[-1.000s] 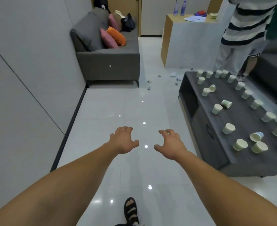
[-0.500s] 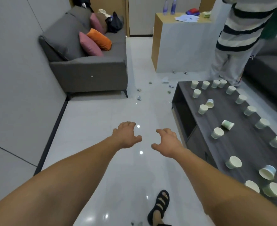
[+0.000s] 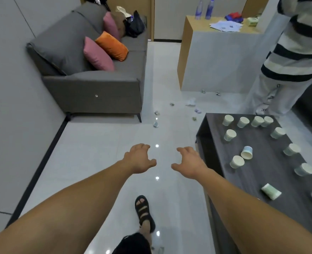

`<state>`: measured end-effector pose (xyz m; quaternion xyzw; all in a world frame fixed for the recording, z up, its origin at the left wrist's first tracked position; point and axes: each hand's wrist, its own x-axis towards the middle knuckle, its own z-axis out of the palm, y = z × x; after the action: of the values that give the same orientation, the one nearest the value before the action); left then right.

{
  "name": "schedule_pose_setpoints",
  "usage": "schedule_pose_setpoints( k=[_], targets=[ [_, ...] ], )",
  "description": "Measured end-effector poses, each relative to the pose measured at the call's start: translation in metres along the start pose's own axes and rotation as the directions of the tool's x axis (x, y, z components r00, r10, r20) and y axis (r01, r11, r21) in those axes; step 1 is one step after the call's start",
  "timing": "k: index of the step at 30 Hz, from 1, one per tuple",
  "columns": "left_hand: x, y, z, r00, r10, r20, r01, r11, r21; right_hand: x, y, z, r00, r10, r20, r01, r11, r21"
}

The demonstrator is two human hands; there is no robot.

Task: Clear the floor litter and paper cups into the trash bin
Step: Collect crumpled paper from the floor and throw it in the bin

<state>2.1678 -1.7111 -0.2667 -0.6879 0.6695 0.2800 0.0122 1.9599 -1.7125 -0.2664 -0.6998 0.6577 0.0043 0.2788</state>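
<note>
Both arms are extended forward over the pale tiled floor (image 3: 96, 153), palms down. The left hand (image 3: 139, 158) is released, its fingers spread and loosely bent, grasping nothing. The right hand (image 3: 190, 163) is in the same condition, empty and clear of every object; the two hands hover near each other without touching. The floor litter (image 3: 155, 124) lies well ahead of the hands as small scattered scraps, running from the front corner of the grey sofa (image 3: 96, 88) across to the foot of the pale worktop (image 3: 215, 61); a crumpled white piece (image 3: 191, 102) lies among them. More small scraps show at the lower edge of the view, beside the person's sandalled foot (image 3: 144, 211). The paper cups (image 3: 230, 135) stand on the dark worktop (image 3: 261, 175) to the right of the hands, spread along its far and right edges and across its near part. One bluish cup (image 3: 247, 152) is tipped over just beside an upright one, and a green cup (image 3: 271, 191) lies on its side further toward the viewer. The sofa carries two pink cushions (image 3: 98, 54) and an orange cushion (image 3: 113, 45). The pale worktop bears two bottles (image 3: 204, 8) and loose papers (image 3: 226, 26). A second person in a striped top (image 3: 298, 43) stands at the far end of the dark worktop.
</note>
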Motion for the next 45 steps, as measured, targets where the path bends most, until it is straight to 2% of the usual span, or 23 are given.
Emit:
schedule_pose_setpoints(
  k=[8,11,15,29,35,40,45],
  targets=[
    [0.18,0.02,-0.079,0.999,0.034,0.003,-0.034,0.999,-0.017,0.169,-0.008,-0.074,0.999,0.049,0.023,-0.049,0.999,-0.009],
    [0.241,0.029,-0.116,0.999,0.045,-0.021,-0.045,0.999,-0.007,0.23,-0.017,-0.105,0.999,0.037,-0.018,-0.037,0.999,0.009],
    [0.316,0.039,-0.145,0.999,0.046,0.015,-0.046,0.999,-0.015,0.306,-0.018,-0.133,1.0,0.02,0.011,-0.02,1.0,0.01],
    [0.57,0.061,-0.226,0.986,-0.156,0.053,0.163,0.97,-0.18,0.608,-0.006,-0.243,0.985,-0.114,0.129,0.122,0.991,-0.061],
    [0.666,0.032,-0.232,0.967,-0.203,0.151,0.23,0.953,-0.196,0.713,-0.021,-0.234,0.965,-0.124,0.232,0.145,0.987,-0.075],
    [0.77,-0.009,-0.227,0.936,-0.23,0.266,0.282,0.943,-0.178,0.81,-0.023,-0.204,0.938,-0.028,0.345,0.058,0.995,-0.079],
    [0.853,-0.04,-0.205,0.895,-0.256,0.366,0.343,0.918,-0.197,0.899,-0.017,-0.162,0.911,0.006,0.413,0.019,0.998,-0.056]
  ],
)
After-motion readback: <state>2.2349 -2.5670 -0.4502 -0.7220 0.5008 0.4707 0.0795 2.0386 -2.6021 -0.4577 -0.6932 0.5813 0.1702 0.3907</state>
